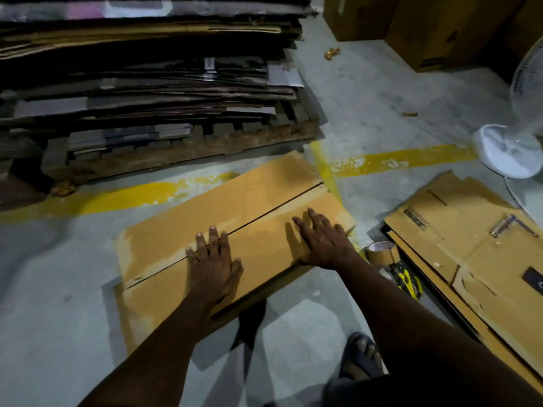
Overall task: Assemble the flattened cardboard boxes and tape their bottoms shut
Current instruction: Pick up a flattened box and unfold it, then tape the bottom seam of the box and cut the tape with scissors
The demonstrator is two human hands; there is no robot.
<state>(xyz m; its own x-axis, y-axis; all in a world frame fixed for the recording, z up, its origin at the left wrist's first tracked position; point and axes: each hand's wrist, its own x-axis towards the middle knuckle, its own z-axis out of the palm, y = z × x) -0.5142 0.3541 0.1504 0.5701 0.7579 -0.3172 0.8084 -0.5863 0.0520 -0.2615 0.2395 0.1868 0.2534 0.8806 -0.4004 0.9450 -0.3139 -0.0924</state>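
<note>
White fan (511, 154) at right edge; wooden pallet (205, 146) upper left; yellow floor line (405, 161) near pallet

A plain brown cardboard box (258, 189) lies on the floor (58, 289), two flaps folded shut along a thin dark seam. A brown packing-tape roll (383, 253) sits just right of it, beside flattened printed cartons (476, 248).

Purple brand word (504, 226) — seemingly "Crompton" — on the flattened box (470, 239) at right

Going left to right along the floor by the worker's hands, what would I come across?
The left hand → right hand → roll of brown tape → pile of flattened boxes. Both hands lie flat on one cardboard box.
</note>
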